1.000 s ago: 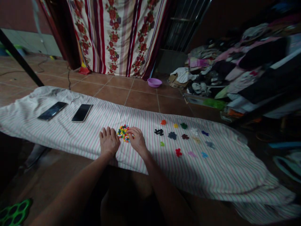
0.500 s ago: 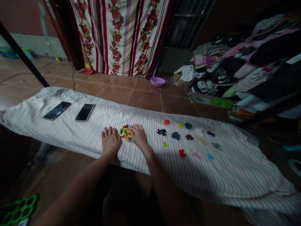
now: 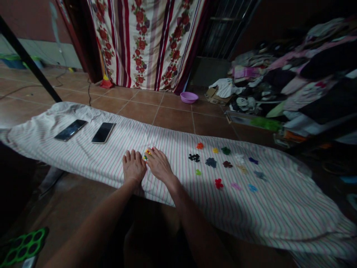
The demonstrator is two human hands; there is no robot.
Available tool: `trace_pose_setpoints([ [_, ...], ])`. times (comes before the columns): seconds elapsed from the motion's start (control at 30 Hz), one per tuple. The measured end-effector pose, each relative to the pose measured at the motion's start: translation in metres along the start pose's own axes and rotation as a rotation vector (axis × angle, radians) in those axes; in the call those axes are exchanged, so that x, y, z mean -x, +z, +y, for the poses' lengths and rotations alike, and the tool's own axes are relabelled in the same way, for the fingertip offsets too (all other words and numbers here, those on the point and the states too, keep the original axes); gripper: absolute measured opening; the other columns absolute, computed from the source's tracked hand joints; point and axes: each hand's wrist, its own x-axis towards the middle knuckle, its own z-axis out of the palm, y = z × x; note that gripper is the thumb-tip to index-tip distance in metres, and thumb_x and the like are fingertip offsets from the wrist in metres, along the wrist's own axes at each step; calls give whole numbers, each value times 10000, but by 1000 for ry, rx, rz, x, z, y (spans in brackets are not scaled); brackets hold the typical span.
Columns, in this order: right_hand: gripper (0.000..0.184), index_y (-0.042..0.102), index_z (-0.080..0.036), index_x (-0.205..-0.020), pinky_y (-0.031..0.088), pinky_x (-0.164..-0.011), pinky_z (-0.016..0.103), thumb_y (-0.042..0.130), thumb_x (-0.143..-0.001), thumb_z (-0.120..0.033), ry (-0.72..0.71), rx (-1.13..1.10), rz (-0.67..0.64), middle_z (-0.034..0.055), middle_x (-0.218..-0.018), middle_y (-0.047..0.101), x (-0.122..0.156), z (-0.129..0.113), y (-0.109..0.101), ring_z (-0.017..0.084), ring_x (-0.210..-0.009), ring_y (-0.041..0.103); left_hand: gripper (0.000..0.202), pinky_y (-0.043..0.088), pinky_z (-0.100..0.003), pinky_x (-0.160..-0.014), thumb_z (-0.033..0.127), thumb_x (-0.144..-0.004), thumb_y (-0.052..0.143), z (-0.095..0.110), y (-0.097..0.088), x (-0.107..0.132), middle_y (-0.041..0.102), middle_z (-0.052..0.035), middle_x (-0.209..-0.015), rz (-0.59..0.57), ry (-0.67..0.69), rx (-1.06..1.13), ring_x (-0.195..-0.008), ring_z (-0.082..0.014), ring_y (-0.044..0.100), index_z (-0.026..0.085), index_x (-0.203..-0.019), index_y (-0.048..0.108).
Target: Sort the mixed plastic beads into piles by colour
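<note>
A long striped cloth (image 3: 83, 160) covers a low surface in front of me. My left hand (image 3: 134, 166) lies flat on it, fingers together. My right hand (image 3: 158, 163) rests beside it, covering most of a pile of mixed coloured beads (image 3: 147, 152); only a few beads show between the two hands. To the right lie several small piles sorted by colour: black (image 3: 194, 157), orange (image 3: 199, 145), red (image 3: 218, 183), dark green (image 3: 225, 150) and others. Whether the right hand grips any beads is hidden.
Two phones (image 3: 70, 130) (image 3: 103, 132) lie on the cloth at the left. A purple bowl (image 3: 189, 97) sits on the tiled floor near a flowered curtain (image 3: 145, 41). Heaped clothes (image 3: 281, 74) fill the right. A green plastic ring holder (image 3: 22, 247) lies bottom left.
My right hand has slid left over the mixed bead pile, which now is mostly hidden. The view has shifted slightly left and down. My left hand stays flat in place.
</note>
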Motion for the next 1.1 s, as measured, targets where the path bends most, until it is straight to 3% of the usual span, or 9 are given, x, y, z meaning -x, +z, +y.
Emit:
trace_pose_setpoints([
  [0.17,433,504,-203,-1400,332,-1138,476,420,-994,-329,56,34,20,81,-1479,465,9,9,-1,277,-1429,317,399,341,-507,-1068,265,-912,329,0,-1,0,574,-190,-1342,7,1,-4,-1313,-364,448,102,-1147,607],
  [0.47,432,525,-226,-1386,326,-1141,481,365,-1010,-366,118,15,36,89,-1503,431,18,29,-8,273,-1441,295,397,338,-500,-1069,282,-905,345,-2,4,1,569,-182,-1349,23,12,-16,-1314,-362,445,116,-1164,596],
  [0.73,415,549,-255,-1346,230,-1160,550,436,-983,-419,77,32,56,82,-1501,433,-6,7,-6,292,-1427,320,394,334,-504,-1077,289,-911,343,-1,4,0,570,-177,-1353,15,-3,0,-1323,-360,439,124,-1157,603],
  [0.83,388,573,-224,-1310,245,-1153,542,435,-983,-379,44,38,28,96,-1480,462,-14,0,0,293,-1403,362,416,328,-511,-1084,304,-914,346,-2,3,0,552,-189,-1374,-4,-4,12,-1335,-373,423,108,-1186,593],
  [1.1,317,608,-255,-1240,234,-1146,561,439,-981,-319,-21,53,-2,72,-1397,555,-8,-9,3,298,-1336,440,437,324,-509,-1094,311,-888,392,-3,1,0,538,-184,-1394,-56,11,-4,-1353,-371,405,109,-1233,567],
])
